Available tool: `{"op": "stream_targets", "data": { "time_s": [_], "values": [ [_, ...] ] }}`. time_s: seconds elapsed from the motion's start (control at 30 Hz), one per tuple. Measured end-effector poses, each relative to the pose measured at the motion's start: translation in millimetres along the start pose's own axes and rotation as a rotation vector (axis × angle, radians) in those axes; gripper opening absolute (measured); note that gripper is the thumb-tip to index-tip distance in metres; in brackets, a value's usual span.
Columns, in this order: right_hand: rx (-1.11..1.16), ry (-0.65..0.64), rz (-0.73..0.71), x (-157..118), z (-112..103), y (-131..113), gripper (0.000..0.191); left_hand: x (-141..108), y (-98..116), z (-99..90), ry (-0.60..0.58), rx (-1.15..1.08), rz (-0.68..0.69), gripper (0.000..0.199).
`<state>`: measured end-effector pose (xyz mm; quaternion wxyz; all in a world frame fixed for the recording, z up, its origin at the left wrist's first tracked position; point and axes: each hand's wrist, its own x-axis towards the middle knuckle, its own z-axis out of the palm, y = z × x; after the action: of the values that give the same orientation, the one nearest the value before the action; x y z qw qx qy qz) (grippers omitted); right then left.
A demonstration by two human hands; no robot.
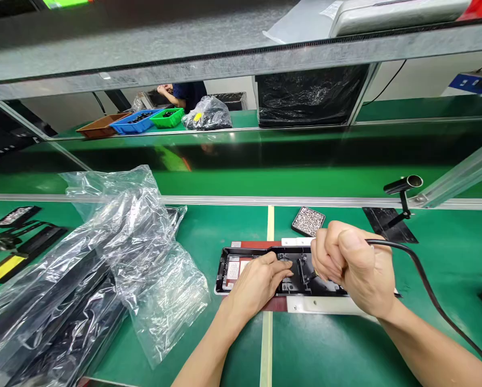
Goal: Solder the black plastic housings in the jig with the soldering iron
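A long black plastic housing lies in a red and white fixture on the green bench. My left hand rests over the middle of the housing, its fingertips pressed together at the inside; anything between them is too small to make out. My right hand is wrapped round a corded tool, mostly hidden in the fist, with a black cable leaving it to the right. The tool's tip points down into the housing, just right of my left fingertips.
Clear plastic bags with long black parts cover the left side. Behind the fixture sits a small tray of screws. A black holder stands at the back right. Beyond the shelf, a person works near coloured bins.
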<state>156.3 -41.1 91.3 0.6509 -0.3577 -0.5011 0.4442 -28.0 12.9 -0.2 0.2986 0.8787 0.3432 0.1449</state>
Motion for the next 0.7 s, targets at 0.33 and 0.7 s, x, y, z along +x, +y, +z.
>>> {"op": "stream_targets", "data": {
  "time_s": [0.33, 0.7],
  "values": [
    [0.0, 0.001, -0.002, -0.3, 0.4, 0.9, 0.053, 1.3, -0.4, 0.2, 0.001, 0.003, 0.007, 0.03],
    [-0.011, -0.004, 0.004, 1.8, 1.8, 5.5, 0.051, -0.4, -3.0, 1.3, 0.093, -0.005, 0.074, 0.034]
  ]
}}
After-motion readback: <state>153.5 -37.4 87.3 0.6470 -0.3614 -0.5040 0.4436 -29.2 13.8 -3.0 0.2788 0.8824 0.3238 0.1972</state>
